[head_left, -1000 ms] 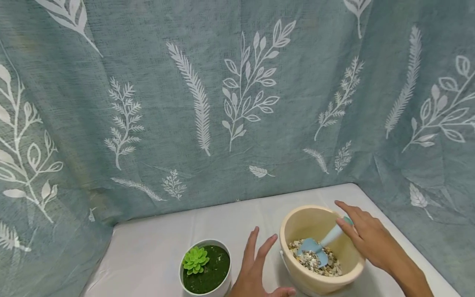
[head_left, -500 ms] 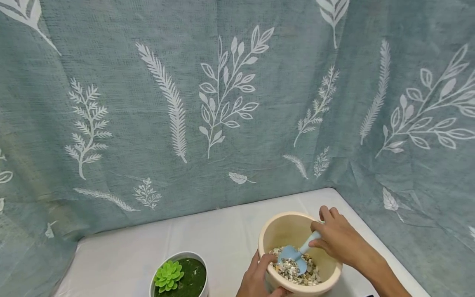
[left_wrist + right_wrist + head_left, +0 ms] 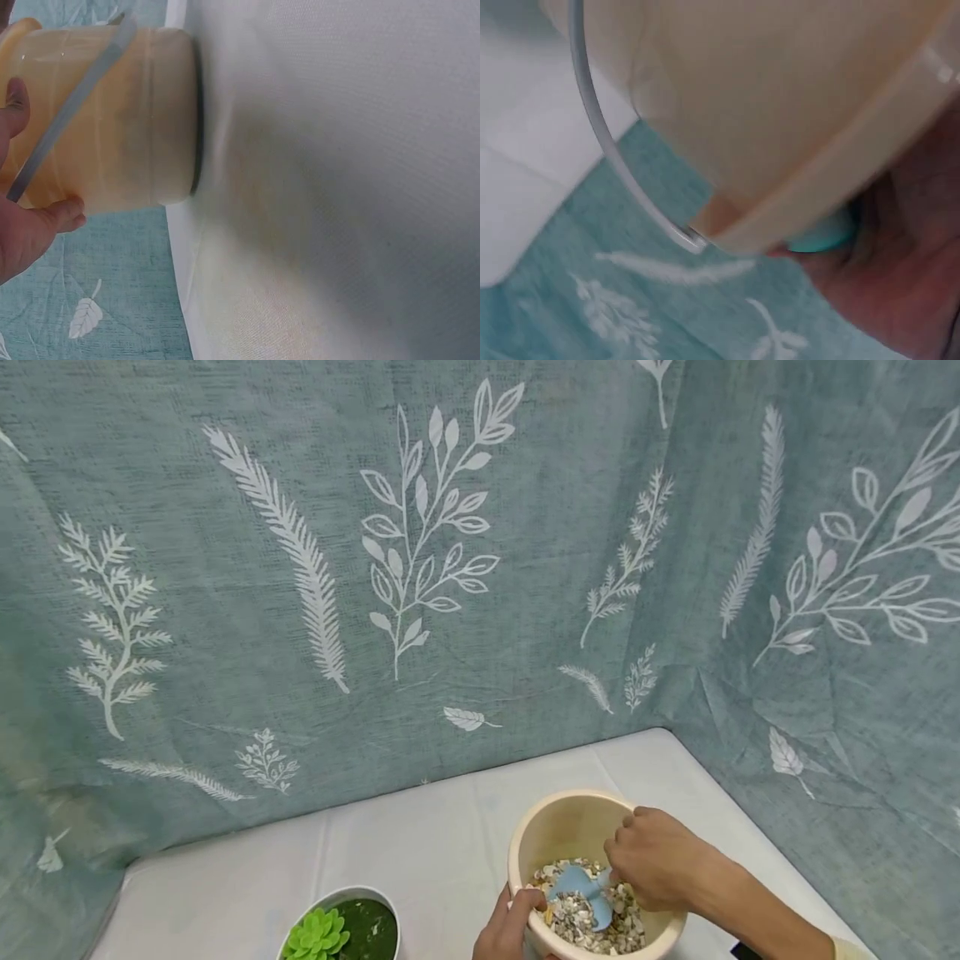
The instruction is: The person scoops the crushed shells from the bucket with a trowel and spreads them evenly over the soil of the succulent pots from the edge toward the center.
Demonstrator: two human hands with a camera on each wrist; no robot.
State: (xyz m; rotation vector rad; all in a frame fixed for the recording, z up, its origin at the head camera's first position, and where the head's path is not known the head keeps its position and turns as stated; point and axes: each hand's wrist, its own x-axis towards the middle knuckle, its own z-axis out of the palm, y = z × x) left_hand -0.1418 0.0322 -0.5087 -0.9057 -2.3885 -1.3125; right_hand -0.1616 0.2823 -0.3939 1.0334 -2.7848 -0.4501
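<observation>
In the head view a cream bucket (image 3: 566, 827) stands at the lower right, part filled with small pale pebbles (image 3: 573, 918). A light blue toy shovel (image 3: 576, 882) has its blade down in the pebbles. My right hand (image 3: 660, 860) grips the shovel's handle, reaching over the bucket's right rim; the handle's teal end (image 3: 825, 232) shows beneath that hand in the right wrist view. With my left hand (image 3: 507, 933) I hold the bucket's left side, fingertips over the rim. The left wrist view shows that hand (image 3: 26, 236) against the bucket wall (image 3: 120, 142).
A white pot (image 3: 397, 927) with dark green filling and a bright green succulent (image 3: 317, 935) stands left of the bucket, cut off by the frame. A grey bail handle (image 3: 75, 101) hangs across the bucket's side. Teal leaf-print cloth (image 3: 450, 568) rises behind the white table (image 3: 420, 827).
My left hand came from beside the bucket onto its rim. My right hand closed on the shovel's handle and moved lower into the bucket. The view has shifted, so the pot sits further left.
</observation>
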